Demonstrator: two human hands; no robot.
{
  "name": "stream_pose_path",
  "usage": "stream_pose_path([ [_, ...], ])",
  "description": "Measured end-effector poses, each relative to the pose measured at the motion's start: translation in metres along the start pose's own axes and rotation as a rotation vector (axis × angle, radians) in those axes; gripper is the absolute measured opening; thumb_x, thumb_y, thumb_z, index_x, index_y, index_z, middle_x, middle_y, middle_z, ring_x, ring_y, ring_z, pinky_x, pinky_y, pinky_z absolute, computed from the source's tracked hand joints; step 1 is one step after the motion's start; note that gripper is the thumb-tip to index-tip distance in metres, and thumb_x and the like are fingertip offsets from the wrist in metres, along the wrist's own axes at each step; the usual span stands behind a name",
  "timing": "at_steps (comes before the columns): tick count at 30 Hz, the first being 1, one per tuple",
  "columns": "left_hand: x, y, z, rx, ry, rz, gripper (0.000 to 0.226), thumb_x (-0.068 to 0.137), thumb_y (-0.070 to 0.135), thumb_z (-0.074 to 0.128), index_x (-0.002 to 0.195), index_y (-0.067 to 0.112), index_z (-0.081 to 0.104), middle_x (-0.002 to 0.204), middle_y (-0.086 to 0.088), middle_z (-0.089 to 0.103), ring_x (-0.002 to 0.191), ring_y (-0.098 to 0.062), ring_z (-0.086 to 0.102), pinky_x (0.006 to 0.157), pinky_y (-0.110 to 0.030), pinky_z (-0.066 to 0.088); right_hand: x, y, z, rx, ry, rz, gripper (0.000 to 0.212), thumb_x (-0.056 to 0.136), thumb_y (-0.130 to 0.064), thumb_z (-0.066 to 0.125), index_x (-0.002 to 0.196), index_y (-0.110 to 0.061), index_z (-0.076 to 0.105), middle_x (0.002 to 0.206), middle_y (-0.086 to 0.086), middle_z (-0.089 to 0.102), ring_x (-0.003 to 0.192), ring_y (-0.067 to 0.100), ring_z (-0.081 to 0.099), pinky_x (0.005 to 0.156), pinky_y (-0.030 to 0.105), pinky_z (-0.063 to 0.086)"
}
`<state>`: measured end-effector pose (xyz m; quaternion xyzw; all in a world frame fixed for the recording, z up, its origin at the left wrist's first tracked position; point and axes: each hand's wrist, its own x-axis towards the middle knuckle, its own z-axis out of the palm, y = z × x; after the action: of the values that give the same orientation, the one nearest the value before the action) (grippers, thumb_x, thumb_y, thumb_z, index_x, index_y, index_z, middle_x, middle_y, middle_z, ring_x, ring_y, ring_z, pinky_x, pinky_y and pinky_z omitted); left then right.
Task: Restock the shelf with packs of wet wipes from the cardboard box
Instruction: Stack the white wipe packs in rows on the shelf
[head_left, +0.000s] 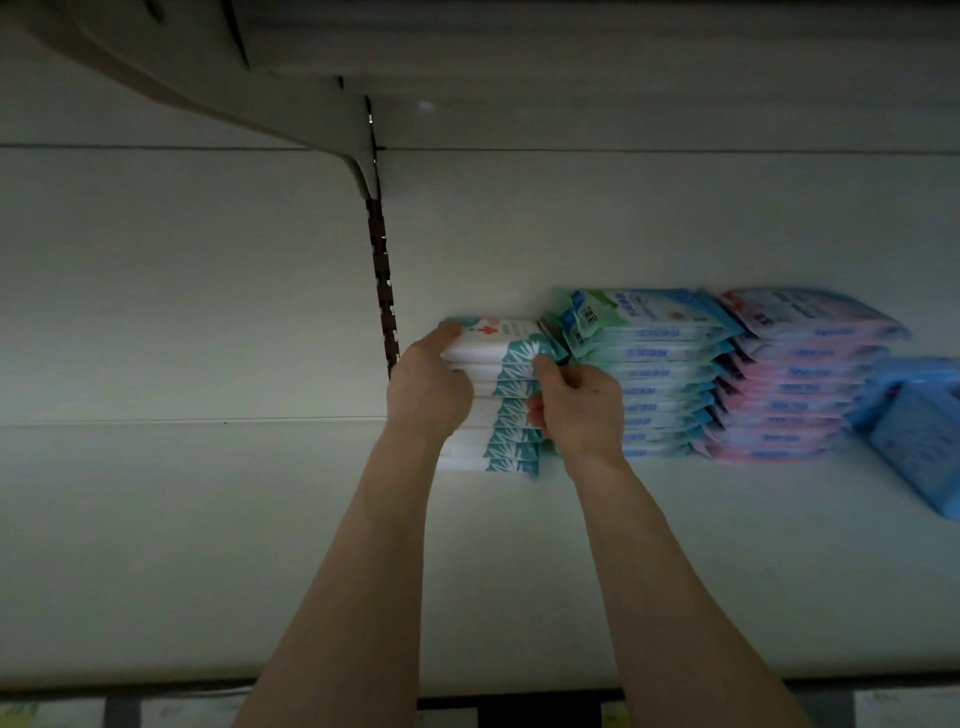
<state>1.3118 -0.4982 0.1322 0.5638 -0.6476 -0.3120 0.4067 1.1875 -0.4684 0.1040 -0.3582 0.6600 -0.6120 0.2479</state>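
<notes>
Your forearms reach over the shelf (208, 519); left hand (428, 389) curls round the left end of the wet wipes stack (511, 364), right hand (576, 410) pinches its teal edge (stack stands on the shelf, just beside the blue-green packs (660, 374)).

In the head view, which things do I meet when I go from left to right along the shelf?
Slotted upright, left hand, white-and-teal stack, right hand, green-blue stack, pink stack, blue packs.

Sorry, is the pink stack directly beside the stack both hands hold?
No, the blue-green stack stands between the pink stack and the white stack.
</notes>
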Motion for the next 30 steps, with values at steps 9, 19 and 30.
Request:
stream_pose_path([
  [9, -0.006, -0.001, 0.0, 0.137, 0.098, 0.029, 0.06, 0.088, 0.005, 0.052, 0.143, 0.025, 0.043, 0.138, -0.015, 0.047, 0.102, -0.04, 0.059, 0.088, -0.048, 0.052, -0.012, -0.007, -0.013, -0.012, 0.028, -0.058, 0.027, 0.088, -0.041, 0.061, 0.069, -0.021, 0.056, 0.065, 0.0, 0.065, 0.063, 0.017, 0.064, 0.074, 0.045, 0.056],
  [19, -0.048, -0.001, -0.019, 0.155, 0.393, -0.105, 0.047, 0.091, 0.017, 0.056, 0.137, 0.025, 0.05, 0.129, -0.008, 0.051, 0.115, -0.025, 0.053, 0.097, -0.04, 0.045, -0.047, -0.032, -0.003, 0.076, -0.348, -0.122, 0.019, 0.091, -0.028, 0.059, 0.076, -0.017, 0.061, 0.061, -0.003, 0.064, 0.048, 0.006, 0.057, 0.058, 0.028, 0.047],
  [30, -0.193, -0.036, -0.068, 0.195, 0.796, -0.509, 0.047, 0.091, 0.02, 0.053, 0.137, 0.025, 0.049, 0.131, -0.005, 0.055, 0.105, -0.021, 0.061, 0.09, -0.022, 0.043, -0.153, -0.014, 0.014, 0.035, -0.903, -0.221, 0.016, 0.092, -0.027, 0.056, 0.089, -0.014, 0.065, 0.068, -0.001, 0.067, 0.053, 0.007, 0.061, 0.062, 0.029, 0.051],
])
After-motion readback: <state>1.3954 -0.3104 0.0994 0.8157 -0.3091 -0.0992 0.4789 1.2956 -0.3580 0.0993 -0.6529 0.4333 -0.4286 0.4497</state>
